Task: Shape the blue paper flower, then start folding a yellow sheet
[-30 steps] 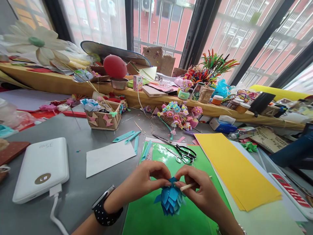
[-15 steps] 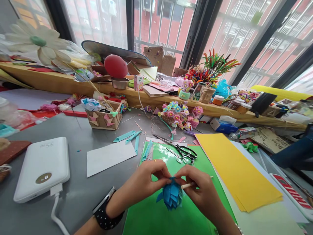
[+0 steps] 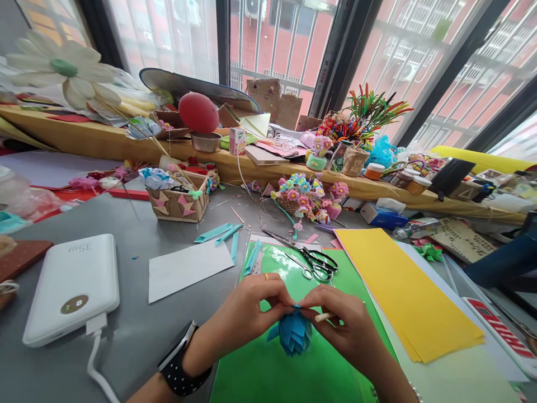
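Close together, the fingertips of the left hand (image 3: 264, 305) and the right hand (image 3: 340, 316) pinch the narrow top of a blue paper flower with overlapping pointed petals (image 3: 295, 336). The thumb and forefinger of each hand are pressed together there, and the layered body of the flower shows just below them, over a glossy green rectangular mat (image 3: 268, 378); whether it touches the surface is hard to tell. A thin off-white stick (image 3: 324, 317) is also tucked among the fingers of the right hand. On the left wrist sits a watch with a black, white-dotted band (image 3: 181, 376).

Just beyond the hands, black-handled scissors (image 3: 323, 260) lie on the mat beside small silver scissors (image 3: 307, 273). At the mat's upper left corner is a folded light-blue paper strip (image 3: 252, 257), and more pale turquoise strips (image 3: 213, 233) lie near a white paper rectangle (image 3: 191, 272) on the grey tabletop (image 3: 138, 313). To the right, long yellow paper sheets (image 3: 409, 296) overlap the mat's edge. Farther left rests a white power bank (image 3: 75, 288) with a white cable plugged in. Behind stand a star-decorated cardboard box (image 3: 178, 206) and a cluster of small pastel flowers (image 3: 302, 196).
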### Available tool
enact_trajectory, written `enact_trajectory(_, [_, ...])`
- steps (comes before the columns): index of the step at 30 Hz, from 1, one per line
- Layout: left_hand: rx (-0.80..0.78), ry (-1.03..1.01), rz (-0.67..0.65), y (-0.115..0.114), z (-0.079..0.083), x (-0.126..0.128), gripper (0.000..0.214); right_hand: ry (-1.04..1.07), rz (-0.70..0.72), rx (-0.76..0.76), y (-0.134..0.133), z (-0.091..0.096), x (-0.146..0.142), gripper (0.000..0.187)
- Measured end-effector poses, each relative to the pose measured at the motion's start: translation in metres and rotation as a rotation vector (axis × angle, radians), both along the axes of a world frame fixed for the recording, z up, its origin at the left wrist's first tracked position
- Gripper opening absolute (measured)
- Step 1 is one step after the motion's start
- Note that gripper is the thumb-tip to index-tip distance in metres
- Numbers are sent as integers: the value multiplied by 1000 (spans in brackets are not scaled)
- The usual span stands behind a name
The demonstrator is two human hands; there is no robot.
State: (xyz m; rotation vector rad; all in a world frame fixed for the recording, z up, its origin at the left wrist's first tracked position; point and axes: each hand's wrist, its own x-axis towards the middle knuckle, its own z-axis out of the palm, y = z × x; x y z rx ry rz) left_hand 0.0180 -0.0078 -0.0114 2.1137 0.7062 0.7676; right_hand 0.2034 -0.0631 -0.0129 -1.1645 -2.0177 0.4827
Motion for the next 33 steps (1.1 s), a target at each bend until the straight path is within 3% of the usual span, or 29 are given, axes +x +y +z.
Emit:
enact_trajectory(7, [-48, -15, 19, 2, -2, -1, 8, 5, -38, -108, 1, 6, 3, 16])
enact_trajectory(14, [-85, -14, 22, 2, 0, 0, 8, 15, -56, -99, 1, 5, 2, 12])
enact_trajectory(21, [-241, -51, -93, 4, 0, -4, 3, 60, -31, -56, 0, 3, 2, 16])
enact_trajectory(33, [-148, 5, -37, 7, -6, -2, 8, 14, 15, -98, 3, 1, 5, 19])
